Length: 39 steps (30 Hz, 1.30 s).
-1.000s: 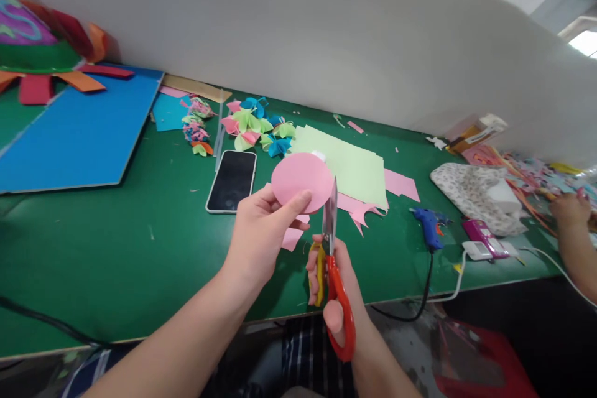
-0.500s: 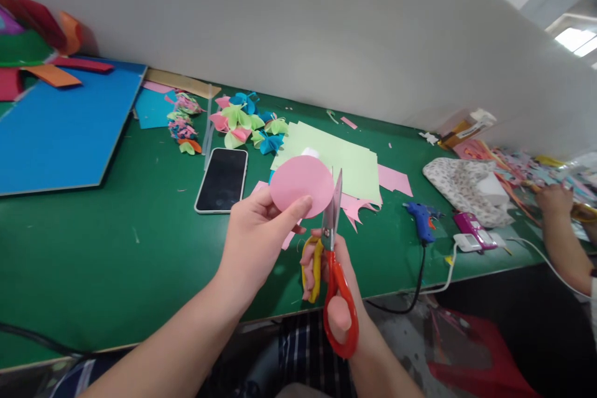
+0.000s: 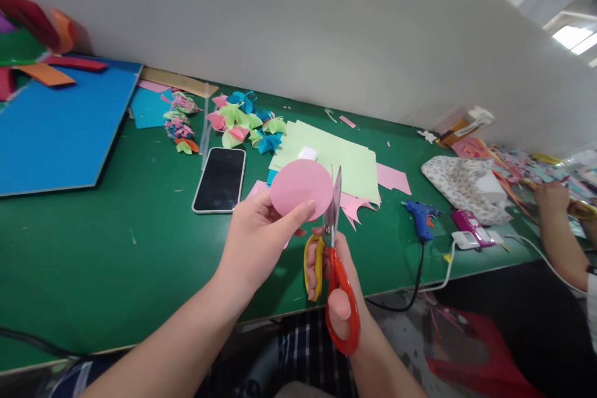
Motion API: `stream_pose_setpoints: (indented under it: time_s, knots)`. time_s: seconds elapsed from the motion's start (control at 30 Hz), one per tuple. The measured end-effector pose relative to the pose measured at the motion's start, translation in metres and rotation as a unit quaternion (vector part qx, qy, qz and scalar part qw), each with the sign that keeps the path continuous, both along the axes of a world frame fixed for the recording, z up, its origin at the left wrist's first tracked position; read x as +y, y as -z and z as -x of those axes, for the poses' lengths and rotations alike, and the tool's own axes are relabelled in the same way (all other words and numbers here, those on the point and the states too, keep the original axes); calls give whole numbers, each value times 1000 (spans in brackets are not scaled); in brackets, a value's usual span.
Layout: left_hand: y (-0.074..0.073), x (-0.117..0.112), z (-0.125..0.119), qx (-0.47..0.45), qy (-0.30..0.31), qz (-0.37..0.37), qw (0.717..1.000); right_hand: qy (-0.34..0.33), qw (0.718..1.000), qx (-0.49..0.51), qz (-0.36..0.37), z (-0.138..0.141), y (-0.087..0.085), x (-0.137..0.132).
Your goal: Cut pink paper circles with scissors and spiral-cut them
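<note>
- Fingers of the left hand (image 3: 256, 233) are clamped on a pink paper circle (image 3: 301, 186), thumb on its face, holding it above the green table (image 3: 153, 273).
- Right-hand fingers are wrapped through the loops of the scissors (image 3: 329, 234), the right hand (image 3: 343, 252) below the blades; I see them slightly parted at the circle's right edge, but cannot tell whether they touch it.
- I have the table's front edge passing beneath both forearms, a grey wall (image 3: 280, 31) along the back, and green surface running left to a blue board (image 3: 60, 130).
- Beyond the circle lie pale green sheets (image 3: 349, 165) and pink paper (image 3: 394, 178).
- Just left of the left hand lies a phone (image 3: 220, 179), paper flowers (image 3: 236, 117) behind it.
- Rightward, I see a glue gun (image 3: 421, 221), its cord (image 3: 418, 273) dropping over the edge; farther off, another person's hand (image 3: 553, 199).
</note>
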<state>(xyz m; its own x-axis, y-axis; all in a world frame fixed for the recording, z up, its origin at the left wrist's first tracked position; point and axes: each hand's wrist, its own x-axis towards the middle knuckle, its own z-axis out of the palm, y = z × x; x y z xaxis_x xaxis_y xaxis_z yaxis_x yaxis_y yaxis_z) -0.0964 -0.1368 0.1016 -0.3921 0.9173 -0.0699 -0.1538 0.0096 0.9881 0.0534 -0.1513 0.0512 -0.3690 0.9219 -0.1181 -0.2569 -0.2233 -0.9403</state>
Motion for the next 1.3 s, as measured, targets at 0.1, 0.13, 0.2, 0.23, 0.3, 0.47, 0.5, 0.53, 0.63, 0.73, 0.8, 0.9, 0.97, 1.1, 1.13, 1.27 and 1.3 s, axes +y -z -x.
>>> stream_pose_setpoints:
  time_s: [0.1, 0.13, 0.2, 0.23, 0.3, 0.47, 0.5, 0.53, 0.63, 0.73, 0.8, 0.9, 0.97, 1.1, 1.13, 1.27, 1.3]
  knots:
    - [3, 0, 3, 27, 1, 12, 1000, -1, 1000, -9, -4, 0, 1, 2]
    - [3, -1, 4, 31, 5, 14, 999, -2, 1000, -10, -5, 0, 2, 2]
    - [3, -1, 5, 31, 11, 14, 999, -5, 1000, -10, -11, 0, 3, 3]
    - [3, -1, 6, 31, 14, 13, 999, -6, 1000, -9, -14, 0, 3, 3]
    - [2, -1, 6, 31, 17, 11, 999, -9, 1000, -10, -15, -1, 4, 3]
    - [0, -1, 9, 45, 23, 14, 999, -15, 1000, -17, -10, -3, 4, 3]
    - [0, -1, 10, 47, 24, 14, 999, -15, 1000, -18, -10, -3, 4, 4]
    - [0, 0, 10, 48, 25, 13, 998, -14, 1000, -18, -9, -3, 5, 4]
    - [-2, 0, 12, 50, 27, 12, 998, -15, 1000, -21, -5, -4, 5, 4]
    - [-4, 0, 14, 54, 26, 13, 998, -24, 999, -22, -8, -4, 4, 5]
    - [-6, 0, 16, 54, 34, 17, 998, -30, 999, -18, -7, -4, 4, 5]
    - [-8, -1, 19, 52, 50, 22, 997, -33, 999, -13, 6, -4, 5, 5]
    - [-9, -1, 20, 50, 50, 20, 997, -33, 999, -14, 14, -5, 6, 5]
    - [-14, 0, 19, 49, 42, 27, 998, -39, 999, -21, 16, -6, 8, 5]
    - [-15, 0, 19, 47, 39, 29, 998, -39, 999, -21, 15, -7, 8, 6]
    - [-18, 2, 19, 38, 34, 32, 998, -35, 999, -18, 36, -8, 9, 7]
    - [-18, 2, 19, 37, 33, 33, 998, -34, 998, -16, 40, -9, 9, 7]
